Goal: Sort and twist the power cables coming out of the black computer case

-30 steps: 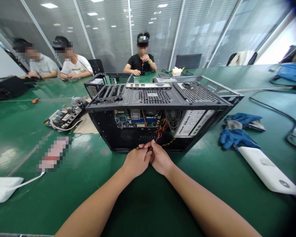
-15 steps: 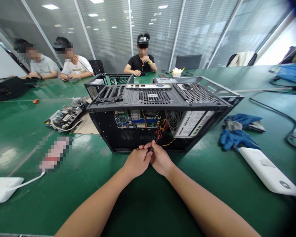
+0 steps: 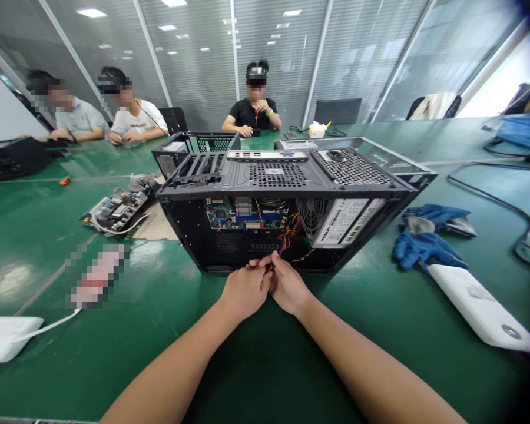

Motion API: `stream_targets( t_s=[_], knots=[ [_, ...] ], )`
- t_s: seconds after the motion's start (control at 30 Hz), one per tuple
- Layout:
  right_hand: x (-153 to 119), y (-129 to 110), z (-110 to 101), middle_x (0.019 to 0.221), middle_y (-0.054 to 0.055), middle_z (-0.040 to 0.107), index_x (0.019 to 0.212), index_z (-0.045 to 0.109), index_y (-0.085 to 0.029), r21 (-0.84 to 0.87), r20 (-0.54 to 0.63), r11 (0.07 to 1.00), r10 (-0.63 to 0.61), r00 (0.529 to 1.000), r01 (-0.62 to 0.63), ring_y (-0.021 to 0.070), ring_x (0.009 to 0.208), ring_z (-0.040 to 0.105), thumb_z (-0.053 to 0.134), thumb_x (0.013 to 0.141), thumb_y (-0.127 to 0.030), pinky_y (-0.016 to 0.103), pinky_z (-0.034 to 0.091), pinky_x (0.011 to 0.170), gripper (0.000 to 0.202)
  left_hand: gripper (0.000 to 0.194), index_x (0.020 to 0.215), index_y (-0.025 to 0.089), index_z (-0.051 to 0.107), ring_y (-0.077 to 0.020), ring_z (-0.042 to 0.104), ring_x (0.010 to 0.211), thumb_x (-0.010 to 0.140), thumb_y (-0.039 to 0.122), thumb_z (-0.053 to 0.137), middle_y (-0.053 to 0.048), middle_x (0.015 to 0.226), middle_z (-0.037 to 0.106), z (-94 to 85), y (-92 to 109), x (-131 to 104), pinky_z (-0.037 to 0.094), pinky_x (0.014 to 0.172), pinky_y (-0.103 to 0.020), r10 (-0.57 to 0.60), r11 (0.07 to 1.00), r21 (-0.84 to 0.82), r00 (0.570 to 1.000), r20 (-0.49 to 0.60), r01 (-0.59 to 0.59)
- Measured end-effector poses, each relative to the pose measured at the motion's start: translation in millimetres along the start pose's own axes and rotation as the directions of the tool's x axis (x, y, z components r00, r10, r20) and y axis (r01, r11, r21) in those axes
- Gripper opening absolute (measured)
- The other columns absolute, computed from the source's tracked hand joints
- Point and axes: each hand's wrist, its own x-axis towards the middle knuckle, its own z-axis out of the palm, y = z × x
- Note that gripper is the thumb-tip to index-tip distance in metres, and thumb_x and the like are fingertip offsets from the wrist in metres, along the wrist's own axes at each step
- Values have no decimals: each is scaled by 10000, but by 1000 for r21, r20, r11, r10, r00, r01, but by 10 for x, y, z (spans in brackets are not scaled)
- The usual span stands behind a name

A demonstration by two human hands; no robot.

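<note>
A black computer case [image 3: 181, 235] lies before me with its open side facing my hands. Inside it are a green motherboard [image 3: 221, 215] and a power supply [image 3: 342, 222] with a white label. From the power supply runs a bundle of red, yellow and black cables [image 3: 286, 237] down to the case's near edge. There my left hand [image 3: 246, 290] and my right hand [image 3: 288, 287] meet, fingers closed around the cable ends. My fingertips hide most of what they pinch; a dark bit shows between them.
Blue work gloves [image 3: 426, 247] and a white power bank [image 3: 477, 306] lie to the right. On the left are a loose circuit board assembly [image 3: 115, 212], a blurred-out phone [image 3: 99, 274] on a white cable, and another white device [image 3: 9, 338]. Several people sit across the green table [image 3: 168, 365].
Almost nothing differs. Both hands stay at the same spot on the cables, with only a very slight shift of the fingers and the view.
</note>
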Motion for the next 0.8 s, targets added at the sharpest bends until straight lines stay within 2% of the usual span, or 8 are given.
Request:
stream_targets(
  t_s=[0.33, 0.8],
  knots=[
    [-11, -26, 28, 941, 67, 730, 723, 681, -196, -1, -13, 1000, 6, 1000, -6, 240, 1016, 635, 666, 771, -565, 390, 495, 869, 372, 337, 912, 165, 614, -234, 679, 803, 965, 325, 322, -90, 863, 684, 22, -38, 12, 519, 724, -331, 13, 989, -149, 1000, 3, -12],
    [-12, -28, 51, 957, 57, 727, 715, 679, -201, 7, -7, 1000, 3, 1000, -3, 241, 1026, 630, 659, 771, -575, 390, 491, 872, 379, 346, 1094, 154, 585, -274, 681, 854, 967, 334, 318, -112, 977, 690, 14, -28, -1, 539, 736, -392, 21, 1000, -4, 1000, -9, -21]
  ],
)
